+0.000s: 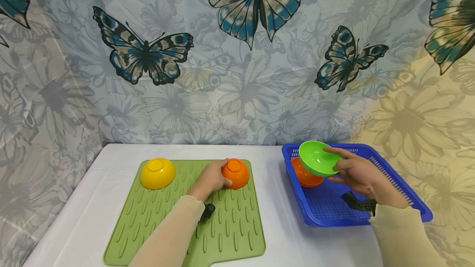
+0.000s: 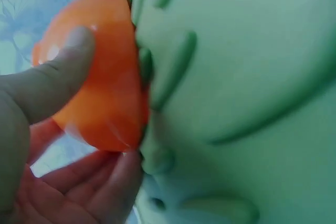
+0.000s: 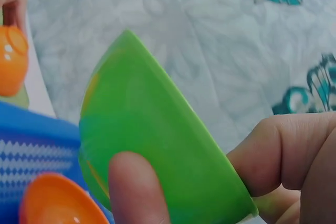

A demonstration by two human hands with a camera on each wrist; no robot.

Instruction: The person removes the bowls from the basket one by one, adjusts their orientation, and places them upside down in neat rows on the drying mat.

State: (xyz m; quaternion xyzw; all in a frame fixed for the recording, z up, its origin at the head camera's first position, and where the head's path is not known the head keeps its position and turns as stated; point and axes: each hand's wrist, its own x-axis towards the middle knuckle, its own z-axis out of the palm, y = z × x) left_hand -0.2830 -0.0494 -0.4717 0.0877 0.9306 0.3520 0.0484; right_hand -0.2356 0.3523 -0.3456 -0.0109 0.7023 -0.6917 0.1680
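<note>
My left hand [image 1: 210, 179] holds an orange bowl [image 1: 238, 174] that sits upside down at the far right corner of a green drying mat [image 1: 231, 228]. In the left wrist view, the thumb [image 2: 68, 74] lies across the bowl's side, with the other fingers round its far side near the rim. My right hand [image 1: 358, 173] pinches a green bowl [image 1: 315, 160] by its rim, tilted, above a blue basket [image 1: 315, 221]. A second orange bowl [image 1: 306, 178] lies in the basket's left part, partly hidden behind the green one.
A yellow bowl [image 1: 158, 176] stands upside down at the mat's far left corner. White cloth [image 1: 276, 201] covers the table between mat and basket. A butterfly-patterned fabric wall [image 1: 241, 94] rises behind the table's back edge.
</note>
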